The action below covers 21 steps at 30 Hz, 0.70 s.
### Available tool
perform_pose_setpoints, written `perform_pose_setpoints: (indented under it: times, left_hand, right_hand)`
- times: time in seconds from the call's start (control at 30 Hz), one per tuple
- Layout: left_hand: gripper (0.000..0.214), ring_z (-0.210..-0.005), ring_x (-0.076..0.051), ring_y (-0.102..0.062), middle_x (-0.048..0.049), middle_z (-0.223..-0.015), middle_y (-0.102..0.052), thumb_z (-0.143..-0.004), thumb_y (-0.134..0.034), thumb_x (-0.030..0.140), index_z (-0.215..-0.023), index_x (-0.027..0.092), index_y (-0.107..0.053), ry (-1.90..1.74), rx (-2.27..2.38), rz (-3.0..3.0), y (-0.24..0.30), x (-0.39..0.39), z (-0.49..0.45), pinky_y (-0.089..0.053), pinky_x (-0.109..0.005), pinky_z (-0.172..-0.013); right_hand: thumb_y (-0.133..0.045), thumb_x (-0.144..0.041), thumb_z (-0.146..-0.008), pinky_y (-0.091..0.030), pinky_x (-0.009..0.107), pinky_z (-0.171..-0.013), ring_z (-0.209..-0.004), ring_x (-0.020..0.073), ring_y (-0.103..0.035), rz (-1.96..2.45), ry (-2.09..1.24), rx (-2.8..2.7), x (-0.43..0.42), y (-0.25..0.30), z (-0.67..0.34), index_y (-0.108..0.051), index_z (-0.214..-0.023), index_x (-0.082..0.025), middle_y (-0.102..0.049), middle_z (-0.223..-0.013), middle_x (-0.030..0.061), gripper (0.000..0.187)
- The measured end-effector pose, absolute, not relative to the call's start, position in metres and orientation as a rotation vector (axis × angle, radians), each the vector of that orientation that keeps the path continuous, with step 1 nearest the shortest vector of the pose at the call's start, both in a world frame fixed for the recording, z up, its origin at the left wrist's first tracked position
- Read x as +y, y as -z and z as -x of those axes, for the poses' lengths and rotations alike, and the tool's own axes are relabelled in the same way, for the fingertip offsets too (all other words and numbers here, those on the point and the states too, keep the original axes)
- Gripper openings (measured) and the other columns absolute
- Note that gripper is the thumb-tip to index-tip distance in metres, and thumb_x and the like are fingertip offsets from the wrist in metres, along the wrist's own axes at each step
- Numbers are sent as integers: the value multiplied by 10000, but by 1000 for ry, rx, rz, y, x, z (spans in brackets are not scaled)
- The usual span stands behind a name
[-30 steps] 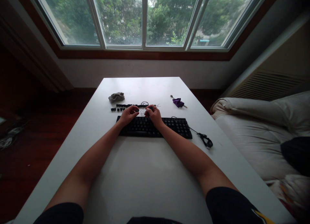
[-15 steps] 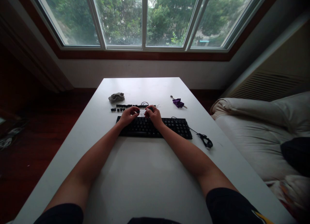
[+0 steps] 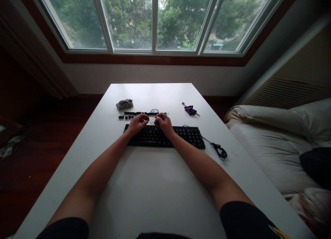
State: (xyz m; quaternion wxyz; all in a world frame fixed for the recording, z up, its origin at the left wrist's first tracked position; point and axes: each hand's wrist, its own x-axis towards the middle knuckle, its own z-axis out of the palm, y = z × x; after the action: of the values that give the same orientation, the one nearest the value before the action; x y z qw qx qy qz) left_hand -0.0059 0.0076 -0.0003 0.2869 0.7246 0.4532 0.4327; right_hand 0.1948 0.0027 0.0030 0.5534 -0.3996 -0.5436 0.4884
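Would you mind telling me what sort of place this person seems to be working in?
Most likely a room in a home, perhaps a bedroom or study. A white table stands beneath a wide window facing trees, soft pale bedding or cushions lie beside it, and a black keyboard sits on the table.

This is a room in a home, set up as a small desk corner. A white worktop (image 3: 155,183) stands under a wide window (image 3: 155,20) facing trees, on dark wooden floor (image 3: 38,135). Just beside it lies a bed (image 3: 274,146) with pale bedding, and a black keyboard (image 3: 165,135) rests on the worktop.
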Motion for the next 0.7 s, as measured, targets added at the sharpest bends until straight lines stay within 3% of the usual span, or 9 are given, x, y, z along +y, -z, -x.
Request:
perform_pose_setpoints:
  times: [0.7]
  left_hand:
    - [294, -745, -149, -662, -39, -928, -709, -876, -672, 348, -1135, 207, -668, -1162, 1166, -1893, 5, 10, 6, -524, -264, -680]
  right_hand:
    - [-609, -424, -836, -460, 248, -505, -519, 143, -598, 951, -1127, -1317, 5, 1, -195, -596, -878, -223, -644, -620, -32, 206]
